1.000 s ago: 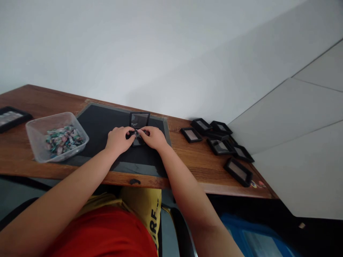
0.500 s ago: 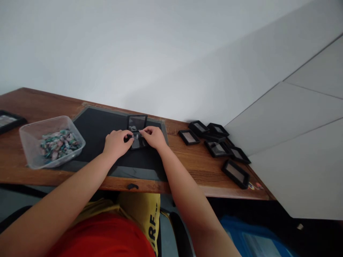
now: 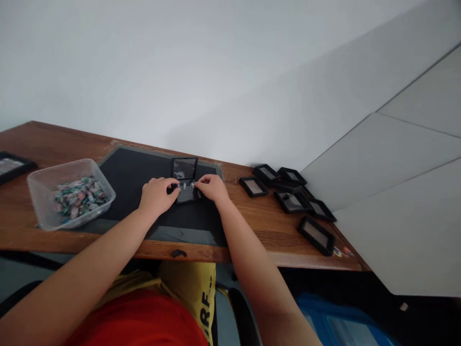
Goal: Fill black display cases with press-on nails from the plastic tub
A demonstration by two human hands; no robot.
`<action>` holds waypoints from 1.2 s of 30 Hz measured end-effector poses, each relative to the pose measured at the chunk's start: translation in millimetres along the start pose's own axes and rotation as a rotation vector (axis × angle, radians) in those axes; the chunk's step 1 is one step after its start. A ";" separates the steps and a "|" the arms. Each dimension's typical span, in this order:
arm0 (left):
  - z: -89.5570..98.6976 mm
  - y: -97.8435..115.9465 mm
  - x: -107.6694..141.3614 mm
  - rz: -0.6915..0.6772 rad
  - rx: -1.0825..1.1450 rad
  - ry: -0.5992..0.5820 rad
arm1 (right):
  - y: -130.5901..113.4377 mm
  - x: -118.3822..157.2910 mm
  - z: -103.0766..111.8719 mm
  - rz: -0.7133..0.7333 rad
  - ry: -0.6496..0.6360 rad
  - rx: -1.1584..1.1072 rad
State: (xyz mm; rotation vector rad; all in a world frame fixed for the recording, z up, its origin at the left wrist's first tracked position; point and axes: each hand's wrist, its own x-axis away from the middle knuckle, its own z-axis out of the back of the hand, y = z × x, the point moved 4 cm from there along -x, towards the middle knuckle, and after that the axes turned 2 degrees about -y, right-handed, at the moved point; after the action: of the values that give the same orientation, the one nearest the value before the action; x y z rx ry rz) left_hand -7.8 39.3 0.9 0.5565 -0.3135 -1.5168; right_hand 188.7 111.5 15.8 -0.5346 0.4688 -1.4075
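Note:
A hinged black display case (image 3: 188,196) with clear panels lies opened on the dark mat, its lid (image 3: 185,168) tilted up at the back. My left hand (image 3: 157,196) curls around the case's left edge, thumb and fingertips against it. My right hand (image 3: 212,186) is over the right side, its thumb and forefinger pinched at a small pale piece (image 3: 193,184). Between the hands, another small whitish piece (image 3: 185,186) rests on the clear panel. What these pieces are is too small to make out.
At left stands a clear plastic tub (image 3: 72,193) of small green, pink and white pieces. Beyond it lies a black frame (image 3: 14,166). Several closed black cases (image 3: 254,186) sit on the wooden table's right side, by a white panel (image 3: 406,182). A white wall rises behind.
My right hand has shifted slightly right and toward me, uncovering more of the case's right side. My left hand stays at the left edge. The view has tipped a little.

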 end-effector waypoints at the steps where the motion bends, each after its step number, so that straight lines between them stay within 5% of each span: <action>1: 0.0 0.2 0.1 -0.001 -0.001 0.002 | -0.6 0.3 -0.1 0.011 -0.005 0.002; 17: -0.1 -0.9 -0.2 -0.006 0.003 -0.006 | -14.2 9.5 3.5 0.367 -0.117 0.111; 36: 0.4 0.1 0.4 -0.024 -0.007 -0.002 | -16.1 10.5 -1.2 0.426 -0.164 0.110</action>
State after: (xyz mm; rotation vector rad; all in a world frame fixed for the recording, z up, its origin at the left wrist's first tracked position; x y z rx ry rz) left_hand -8.0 38.9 1.2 0.5551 -0.3045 -1.5410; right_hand 176.4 99.6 24.6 -0.4263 0.3455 -0.9668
